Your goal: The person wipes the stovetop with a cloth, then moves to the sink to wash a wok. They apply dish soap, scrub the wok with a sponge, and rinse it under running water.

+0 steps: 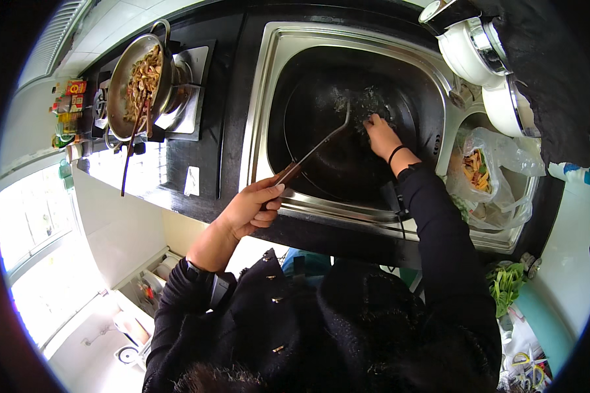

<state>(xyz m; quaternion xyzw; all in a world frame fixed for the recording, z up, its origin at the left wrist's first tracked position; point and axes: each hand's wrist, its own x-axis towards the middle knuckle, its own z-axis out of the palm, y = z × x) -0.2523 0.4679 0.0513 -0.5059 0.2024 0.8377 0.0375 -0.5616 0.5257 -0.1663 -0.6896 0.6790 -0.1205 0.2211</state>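
My left hand (254, 209) grips the brown handle of a long metal cooking utensil (322, 144). Its thin shaft reaches into the large stainless steel sink (256, 123) and bends upward near the far end; the head's shape is hard to make out. My right hand (381, 135), with a black band on its wrist, is over the dark basin to the right of the utensil's end. Its fingers are bent together, and whether they hold something small is unclear. Splashing water (368, 96) glints beside the fingers. A round outline curves across the dark basin.
On the left hob, a metal pan (120, 128) holds cooked strips of food, with chopsticks (136, 142) jutting over its near rim. Right of the basin, a plastic bag of scraps (477, 169) occupies the small sink. White pots (472, 56) crowd the back right.
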